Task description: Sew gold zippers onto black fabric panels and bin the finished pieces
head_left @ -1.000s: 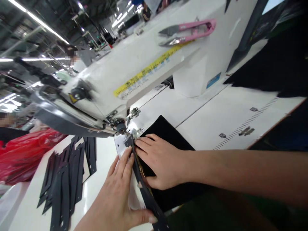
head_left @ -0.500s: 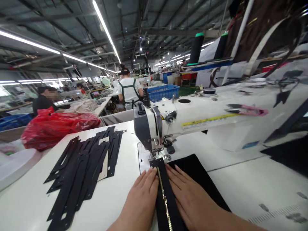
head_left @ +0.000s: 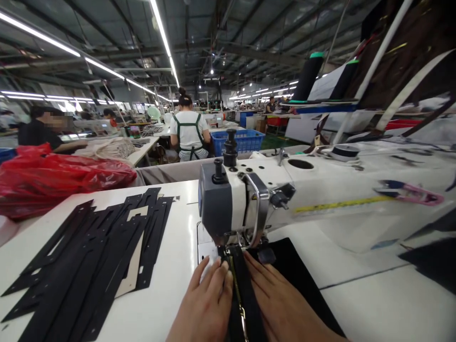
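Note:
A black zipper strip with gold teeth and a gold pull runs away from me, its far end under the presser foot area of the white sewing machine. My left hand lies along its left side, fingers stretched forward and slightly bent, fingertips pressing its edge. Flat on the right side rests my right hand, fingers extended and close to the machine head. Beneath that hand lies a larger black panel. The needle tip cannot be made out.
Black cut strips overlap in a pile on the white table at left. Behind them sits a red plastic bag. Pink-handled snips lie on the machine arm. A person stands ahead near a blue crate.
My view has come closer to the machine and turned slightly. The zipper strip's far end has moved forward under the machine head, with both hands still lying along it.

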The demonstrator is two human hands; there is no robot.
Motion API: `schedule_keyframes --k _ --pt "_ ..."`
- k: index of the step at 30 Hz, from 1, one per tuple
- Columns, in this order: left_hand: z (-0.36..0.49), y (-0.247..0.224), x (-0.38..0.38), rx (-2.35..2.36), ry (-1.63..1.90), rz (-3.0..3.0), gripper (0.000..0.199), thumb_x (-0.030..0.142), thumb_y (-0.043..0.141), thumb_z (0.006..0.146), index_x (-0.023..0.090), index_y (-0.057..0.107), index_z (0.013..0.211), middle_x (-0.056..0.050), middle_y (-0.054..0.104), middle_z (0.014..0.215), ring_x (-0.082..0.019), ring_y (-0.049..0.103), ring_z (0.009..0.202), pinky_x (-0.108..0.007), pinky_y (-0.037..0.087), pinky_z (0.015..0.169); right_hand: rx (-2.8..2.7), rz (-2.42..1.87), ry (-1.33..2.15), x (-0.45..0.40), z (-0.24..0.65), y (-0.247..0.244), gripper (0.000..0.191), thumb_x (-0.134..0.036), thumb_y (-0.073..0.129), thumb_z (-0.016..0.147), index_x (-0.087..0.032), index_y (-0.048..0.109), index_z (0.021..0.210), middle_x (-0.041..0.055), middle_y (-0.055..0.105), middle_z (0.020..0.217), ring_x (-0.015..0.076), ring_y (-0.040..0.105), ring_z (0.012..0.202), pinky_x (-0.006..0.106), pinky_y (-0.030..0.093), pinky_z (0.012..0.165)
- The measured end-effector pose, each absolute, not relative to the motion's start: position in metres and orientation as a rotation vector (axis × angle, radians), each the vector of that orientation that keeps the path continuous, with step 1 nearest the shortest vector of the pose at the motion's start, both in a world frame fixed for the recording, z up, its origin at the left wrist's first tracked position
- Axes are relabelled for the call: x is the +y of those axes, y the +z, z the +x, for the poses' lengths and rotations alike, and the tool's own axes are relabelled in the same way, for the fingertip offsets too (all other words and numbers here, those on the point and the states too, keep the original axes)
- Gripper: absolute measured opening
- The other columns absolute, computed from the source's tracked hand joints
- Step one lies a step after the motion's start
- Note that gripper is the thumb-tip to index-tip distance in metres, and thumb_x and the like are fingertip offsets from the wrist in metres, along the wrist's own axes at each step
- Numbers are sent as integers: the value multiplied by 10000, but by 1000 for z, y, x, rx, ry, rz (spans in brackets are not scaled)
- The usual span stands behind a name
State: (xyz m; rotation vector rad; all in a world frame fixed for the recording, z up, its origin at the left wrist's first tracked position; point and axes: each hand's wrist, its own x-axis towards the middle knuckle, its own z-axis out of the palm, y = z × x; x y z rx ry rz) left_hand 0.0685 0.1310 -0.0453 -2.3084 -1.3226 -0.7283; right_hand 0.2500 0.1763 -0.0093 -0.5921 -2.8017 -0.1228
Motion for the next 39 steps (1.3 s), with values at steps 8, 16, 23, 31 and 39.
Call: schedule_keyframes --k 8,16,23,31,39 --pt "65 -51 138 -1323 -691 -2340 361 67 316 857 123 524 1148 -107 615 1080 -238 491 1138 -426 395 989 -2708 -580 -9 186 254 -19 587 -95 450 746 -115 403 1331 137 502 1276 264 470 1177 416 403 982" --pt "65 -51 138 -1306 -761 -2306 327 91 315 882 135 542 1113 -98 623 1074 -222 517 1109 -379 440 953 -2682 -545 9 187 258 -19 591 -76 444 750 -118 390 1337 121 512 1273 240 454 1195 402 388 1002" --pt "70 -47 135 -1308 -745 -2323 354 91 257 900 100 551 1097 -123 631 1037 -232 554 1058 -378 477 905 -2732 -554 5 184 256 -15 559 -91 442 751 -119 437 1310 126 529 1251 259 464 1184 421 389 995" --pt "66 -14 133 -1287 -545 -2540 346 108 306 880 69 533 1138 -151 620 1070 -232 551 1078 -353 483 911 -2746 -561 90 184 254 -13 608 -103 429 721 -89 405 1329 158 495 1280 276 424 1217 468 335 1021" --pt "71 -42 134 -1370 -677 -2380 360 81 316 867 99 524 1160 -136 617 1062 -244 536 1078 -402 456 925 -2800 -612 177 180 255 0 586 -94 425 709 -32 440 1291 203 424 1323 286 360 1256 474 312 1027"
